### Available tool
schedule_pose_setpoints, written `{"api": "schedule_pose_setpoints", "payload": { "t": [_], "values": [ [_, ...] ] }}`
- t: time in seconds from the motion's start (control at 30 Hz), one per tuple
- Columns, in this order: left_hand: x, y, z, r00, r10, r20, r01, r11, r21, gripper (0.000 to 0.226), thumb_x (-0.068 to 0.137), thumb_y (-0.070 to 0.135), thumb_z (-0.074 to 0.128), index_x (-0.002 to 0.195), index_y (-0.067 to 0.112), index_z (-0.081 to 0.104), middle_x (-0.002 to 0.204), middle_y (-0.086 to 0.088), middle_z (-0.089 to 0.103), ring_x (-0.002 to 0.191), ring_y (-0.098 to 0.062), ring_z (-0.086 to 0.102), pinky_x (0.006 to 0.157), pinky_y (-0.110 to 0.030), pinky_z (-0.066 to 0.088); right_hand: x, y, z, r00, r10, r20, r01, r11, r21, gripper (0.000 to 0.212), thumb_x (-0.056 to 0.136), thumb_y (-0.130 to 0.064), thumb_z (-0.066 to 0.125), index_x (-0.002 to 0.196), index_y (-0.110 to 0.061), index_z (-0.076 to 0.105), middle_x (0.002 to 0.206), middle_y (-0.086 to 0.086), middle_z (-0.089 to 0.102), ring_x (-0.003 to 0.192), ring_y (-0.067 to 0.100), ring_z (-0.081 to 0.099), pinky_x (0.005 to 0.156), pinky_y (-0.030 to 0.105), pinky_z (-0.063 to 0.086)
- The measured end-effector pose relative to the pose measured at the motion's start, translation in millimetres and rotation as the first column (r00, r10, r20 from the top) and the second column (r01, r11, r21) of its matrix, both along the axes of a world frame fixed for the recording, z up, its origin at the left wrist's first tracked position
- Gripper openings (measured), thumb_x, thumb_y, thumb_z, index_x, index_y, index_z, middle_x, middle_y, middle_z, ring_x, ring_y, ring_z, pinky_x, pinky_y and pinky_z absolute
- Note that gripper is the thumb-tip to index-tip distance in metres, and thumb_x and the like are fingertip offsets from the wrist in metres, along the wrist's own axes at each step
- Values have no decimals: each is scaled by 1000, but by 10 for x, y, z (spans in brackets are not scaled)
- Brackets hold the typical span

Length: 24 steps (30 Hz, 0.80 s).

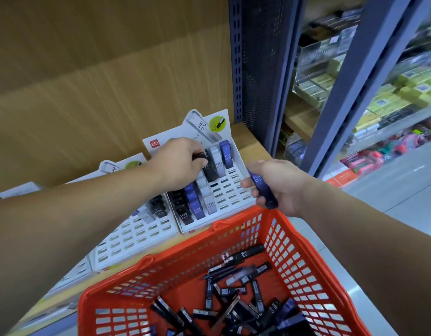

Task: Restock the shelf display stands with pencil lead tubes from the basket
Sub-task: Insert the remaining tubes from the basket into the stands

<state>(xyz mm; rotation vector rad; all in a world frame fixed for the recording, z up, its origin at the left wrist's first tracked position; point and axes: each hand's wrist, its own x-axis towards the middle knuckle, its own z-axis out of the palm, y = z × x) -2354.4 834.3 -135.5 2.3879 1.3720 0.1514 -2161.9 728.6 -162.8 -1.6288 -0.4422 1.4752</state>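
Reaching in from the left with the forearm stretched out, the left hand arches knuckles-up over the right-hand display stand, its grip clamped on the end of a black lead tube at the stand's upper rows. The right hand, forearm entering from the lower right, hangs just beside the stand's right edge above the orange basket, its grip curled tight round a purple lead tube marked HB 0.5. More loose tubes lie in the basket. A second stand sits further left on the wooden shelf.
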Motion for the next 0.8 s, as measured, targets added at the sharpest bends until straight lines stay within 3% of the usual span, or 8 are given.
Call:
{"api": "schedule_pose_setpoints", "payload": {
  "t": [0.17,0.33,0.47,0.53,0.63,0.7,0.8],
  "values": [
    [1,-20,-98,1000,-20,-7,20,1000,-7,20,98,24,65,87,9,72,71,-5,67,66,-19,59,58,-30,43,8,52,-24,996,-27,-86,31,998,52,17,103,-5,41,112,-2,55,97,19,76,56,20,58,49,31,46],
    [47,-17,-88,999,-44,-14,44,999,-28,23,98,26,66,83,9,71,69,-5,67,63,-19,59,58,-30,45,10,14,-89,1000,4,0,-4,998,63,11,108,-19,51,108,-13,60,97,15,79,67,26,72,57,36,57],
    [84,-57,-111,997,-53,-50,52,999,-4,21,96,25,66,83,10,72,72,-5,68,71,-22,63,66,-36,54,53,41,-145,999,-16,50,10,995,100,10,108,-18,52,114,-11,58,95,11,80,92,26,77,80,45,63],
    [112,-45,-116,999,-9,-38,8,1000,-15,18,94,23,69,83,9,73,72,-6,69,73,-23,64,63,-33,53,68,86,-145,993,-25,119,6,987,162,12,107,-16,55,117,-12,58,98,8,80,94,19,77,87,45,62],
    [160,-24,-109,993,94,77,-91,995,-34,12,85,21,80,83,16,69,70,5,65,70,-12,61,58,-23,44,76,164,-113,949,-39,313,-56,956,287,2,102,-19,64,102,-20,66,80,-8,73,69,0,68,74,31,61],
    [161,-31,-111,985,106,139,-102,994,-36,14,83,19,82,82,18,68,70,10,65,67,-3,60,57,-17,43,72,216,-89,908,-53,416,-107,930,351,11,99,-17,68,91,-25,67,67,-14,63,57,-4,59,60,23,54],
    [84,-81,-104,982,53,181,-45,998,-51,14,90,19,76,76,14,74,65,11,67,57,6,58,52,-8,39,63,309,-107,821,-26,570,-226,902,368,17,95,-12,72,86,-27,69,70,-9,66,62,4,61,64,26,54]
  ]
}}
